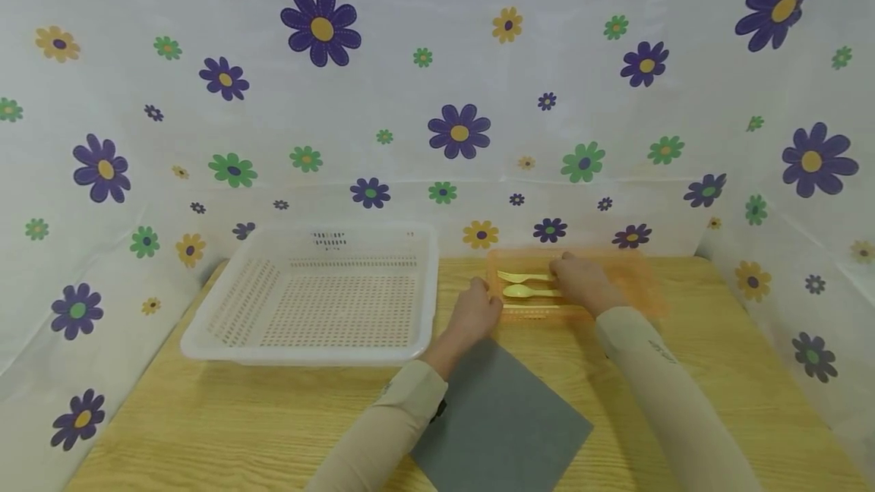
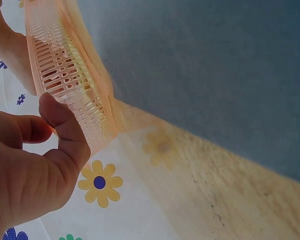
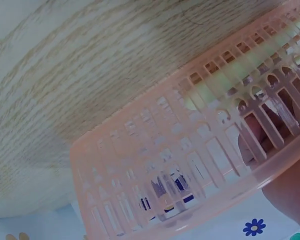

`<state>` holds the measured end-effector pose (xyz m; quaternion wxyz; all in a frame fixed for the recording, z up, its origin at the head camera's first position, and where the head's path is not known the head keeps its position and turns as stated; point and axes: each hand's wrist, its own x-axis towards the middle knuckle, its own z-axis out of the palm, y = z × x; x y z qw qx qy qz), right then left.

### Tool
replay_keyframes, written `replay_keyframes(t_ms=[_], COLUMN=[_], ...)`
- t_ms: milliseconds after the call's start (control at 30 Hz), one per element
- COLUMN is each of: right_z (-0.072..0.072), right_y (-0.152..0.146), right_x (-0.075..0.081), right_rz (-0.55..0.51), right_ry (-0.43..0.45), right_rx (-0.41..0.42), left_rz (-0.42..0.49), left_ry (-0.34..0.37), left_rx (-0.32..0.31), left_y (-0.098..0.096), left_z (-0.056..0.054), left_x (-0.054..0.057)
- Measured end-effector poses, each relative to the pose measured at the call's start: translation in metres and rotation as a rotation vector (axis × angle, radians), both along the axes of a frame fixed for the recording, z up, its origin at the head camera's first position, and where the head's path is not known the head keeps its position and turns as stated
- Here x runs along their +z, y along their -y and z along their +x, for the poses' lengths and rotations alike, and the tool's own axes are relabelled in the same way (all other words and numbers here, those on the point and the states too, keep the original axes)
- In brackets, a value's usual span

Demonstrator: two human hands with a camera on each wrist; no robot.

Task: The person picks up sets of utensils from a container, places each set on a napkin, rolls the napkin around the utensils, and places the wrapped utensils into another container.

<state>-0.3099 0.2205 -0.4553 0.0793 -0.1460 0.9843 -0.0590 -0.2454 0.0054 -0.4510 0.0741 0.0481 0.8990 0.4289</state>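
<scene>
Probably light and stiff but slick, the orange basket (image 1: 632,283) sits on the bench (image 1: 273,424) just right of the white basket (image 1: 307,356); its rim looks the best hold. The yellow fork (image 1: 522,277) and yellow spoon (image 1: 521,291) inside seem thin plastic, best pinched by their handles. At the end nearest the white basket, the left hand (image 1: 476,308) pinches the rim between its fingers; farther from it, the right hand (image 1: 584,283) reaches in by the handles, and whether its fingers hold anything I cannot tell.

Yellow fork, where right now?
Head view, right of centre: the yellow fork lies in the orange basket, just behind the yellow spoon, left of the right hand.
</scene>
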Motion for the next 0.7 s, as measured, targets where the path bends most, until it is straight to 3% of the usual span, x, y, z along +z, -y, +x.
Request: replay_keyframes(t_ms=[367, 700], right_z=[0.0003, 0.0038], right_y=[0.0026, 0.0069], right_x=[0.0019, 0.0033], right_rz=[0.117, 0.250], right_ry=[-0.110, -0.181], right_rx=[0.121, 0.158], left_rz=[-0.021, -0.051], left_ry=[-0.005, -0.012], left_rx=[0.001, 0.003], left_y=[-0.0002, 0.0005], left_z=[-0.0008, -0.0002], left_x=[0.0014, 0.0004])
